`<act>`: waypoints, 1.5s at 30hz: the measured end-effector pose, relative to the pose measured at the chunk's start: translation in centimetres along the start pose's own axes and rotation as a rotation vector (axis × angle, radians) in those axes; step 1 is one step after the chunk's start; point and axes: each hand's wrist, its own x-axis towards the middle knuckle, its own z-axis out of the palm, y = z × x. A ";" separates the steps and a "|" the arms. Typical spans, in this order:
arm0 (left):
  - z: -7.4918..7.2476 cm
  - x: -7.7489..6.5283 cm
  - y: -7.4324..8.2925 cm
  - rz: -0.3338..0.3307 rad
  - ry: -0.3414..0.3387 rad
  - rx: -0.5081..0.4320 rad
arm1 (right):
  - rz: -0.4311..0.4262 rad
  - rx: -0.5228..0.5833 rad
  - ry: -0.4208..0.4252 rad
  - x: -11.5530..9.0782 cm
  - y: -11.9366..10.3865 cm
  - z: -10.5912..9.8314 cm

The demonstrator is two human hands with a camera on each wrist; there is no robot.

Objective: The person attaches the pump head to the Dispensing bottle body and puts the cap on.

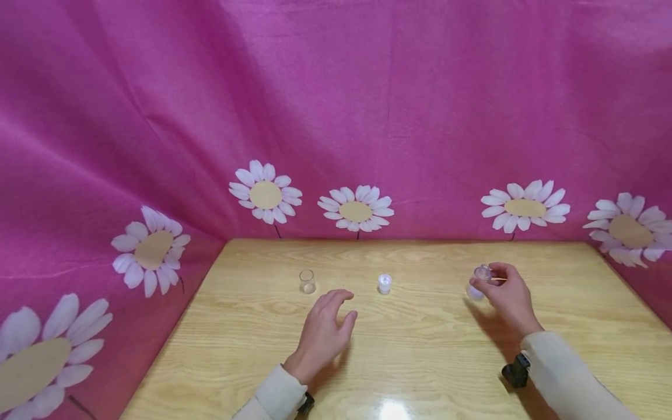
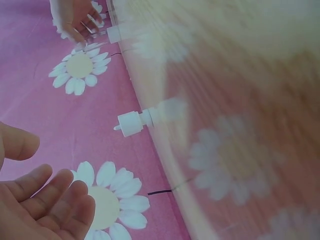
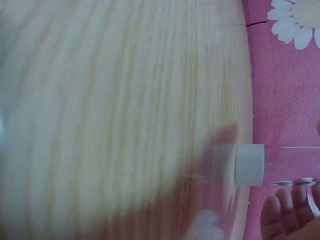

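On the right of the table my right hand [image 1: 506, 294] has its thumb and fingers around a clear cylindrical bottle [image 1: 476, 284]. The bottle stands upright, its white end [image 3: 250, 165] down at the tabletop. In the right wrist view, curled fingers [image 3: 290, 212] lie alongside its clear wall. My left hand [image 1: 322, 329] hovers over the table with fingers loosely bent, holding nothing. Beyond it stands a small clear cup [image 1: 307, 282]. Between the hands is a small white cap-like piece [image 1: 385, 284]; the left wrist view shows its broad collar [image 2: 131, 124] and thin tip.
The wooden table [image 1: 420, 361] has a glossy top that reflects things. A pink cloth [image 1: 420, 116] printed with white daisies rises behind its back edge and along both sides. Dark wrist cameras [image 1: 517, 370] sit at the cuffs.
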 end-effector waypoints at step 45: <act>-1.1 0.0 0.0 -0.026 -0.024 -0.037 | -0.201 -0.292 -0.033 0.8 -0.1 0.7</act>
